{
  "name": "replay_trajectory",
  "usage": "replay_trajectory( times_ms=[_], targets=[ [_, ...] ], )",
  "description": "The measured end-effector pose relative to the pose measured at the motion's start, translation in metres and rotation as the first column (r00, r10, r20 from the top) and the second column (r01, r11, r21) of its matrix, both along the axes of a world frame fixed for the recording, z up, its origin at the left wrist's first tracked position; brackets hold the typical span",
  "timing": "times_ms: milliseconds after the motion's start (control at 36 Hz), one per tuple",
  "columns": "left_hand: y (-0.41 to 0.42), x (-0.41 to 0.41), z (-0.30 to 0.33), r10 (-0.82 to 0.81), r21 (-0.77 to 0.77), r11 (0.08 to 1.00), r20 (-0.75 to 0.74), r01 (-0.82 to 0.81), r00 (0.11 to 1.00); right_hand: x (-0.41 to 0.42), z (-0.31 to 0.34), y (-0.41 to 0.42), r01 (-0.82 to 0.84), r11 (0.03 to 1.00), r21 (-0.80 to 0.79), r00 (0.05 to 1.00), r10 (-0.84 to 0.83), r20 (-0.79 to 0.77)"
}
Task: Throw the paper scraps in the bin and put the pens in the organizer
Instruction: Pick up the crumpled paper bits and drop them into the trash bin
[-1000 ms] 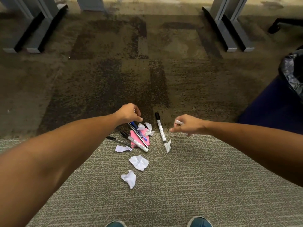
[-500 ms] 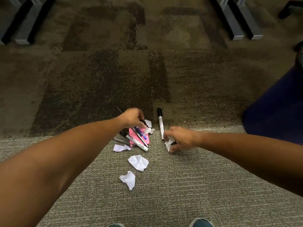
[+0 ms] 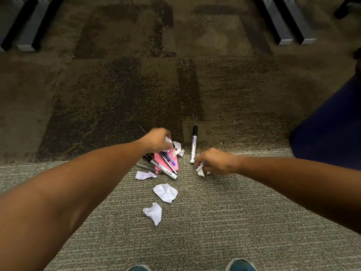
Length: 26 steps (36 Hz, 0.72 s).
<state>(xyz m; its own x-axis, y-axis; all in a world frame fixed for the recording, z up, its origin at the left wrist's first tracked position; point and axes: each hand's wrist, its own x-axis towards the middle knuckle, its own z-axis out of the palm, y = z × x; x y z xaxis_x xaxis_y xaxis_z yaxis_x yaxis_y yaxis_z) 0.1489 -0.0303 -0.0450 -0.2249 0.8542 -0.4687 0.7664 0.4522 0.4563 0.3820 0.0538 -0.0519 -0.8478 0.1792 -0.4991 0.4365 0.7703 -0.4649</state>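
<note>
My left hand (image 3: 157, 139) pinches a white paper scrap (image 3: 168, 143) at the far end of a pile of pens (image 3: 168, 160) lying on a pink note (image 3: 158, 159). A thin black pen (image 3: 142, 129) sticks out beyond that hand; I cannot tell whether it is held. My right hand (image 3: 216, 162) grips another white scrap (image 3: 200, 170) near the tip of a black-capped marker (image 3: 193, 147). More scraps lie loose on the carpet: two crumpled ones (image 3: 178, 148) beside the left hand, and nearer me one (image 3: 145, 175), another (image 3: 165, 192) and a third (image 3: 153, 213). The dark blue bin (image 3: 330, 130) stands at the right. No organizer is in view.
Grey table feet stand at the far left (image 3: 25, 38) and far right (image 3: 289, 28). A black chair base (image 3: 345, 8) shows in the top right corner. My shoes (image 3: 241, 266) are at the bottom edge. Brown and grey carpet surround the pile.
My right hand has dropped to the carpet and closed on the scrap beside the marker. My left hand has shifted from the pens to a scrap. The view has tilted down.
</note>
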Motion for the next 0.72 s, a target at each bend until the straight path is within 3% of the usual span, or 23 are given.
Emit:
replay_trajectory(
  times_ms=[167, 306, 528, 722],
  targets=[
    [-0.001, -0.003, 0.019, 0.097, 0.024, 0.995, 0.097, -0.1, 0.991, 0.001, 0.01, 0.001, 0.241, 0.942, -0.233, 0.97, -0.223, 0.099],
    [-0.002, -0.004, 0.033, 0.144, 0.056, 0.986, 0.153, -0.155, 0.978, -0.001, 0.025, 0.0, 0.362, 0.822, -0.44, 0.931, -0.339, 0.133],
    [-0.009, -0.006, 0.052, 0.175, 0.105, 0.972, 0.284, -0.212, 0.943, -0.006, 0.051, 0.0, 0.399, 0.816, -0.417, 0.91, -0.409, 0.069],
    [-0.018, -0.011, 0.064, 0.214, 0.042, 0.968, 0.386, -0.248, 0.897, -0.02, 0.065, 0.009, 0.521, 0.695, -0.496, 0.819, -0.571, 0.061]
  ],
)
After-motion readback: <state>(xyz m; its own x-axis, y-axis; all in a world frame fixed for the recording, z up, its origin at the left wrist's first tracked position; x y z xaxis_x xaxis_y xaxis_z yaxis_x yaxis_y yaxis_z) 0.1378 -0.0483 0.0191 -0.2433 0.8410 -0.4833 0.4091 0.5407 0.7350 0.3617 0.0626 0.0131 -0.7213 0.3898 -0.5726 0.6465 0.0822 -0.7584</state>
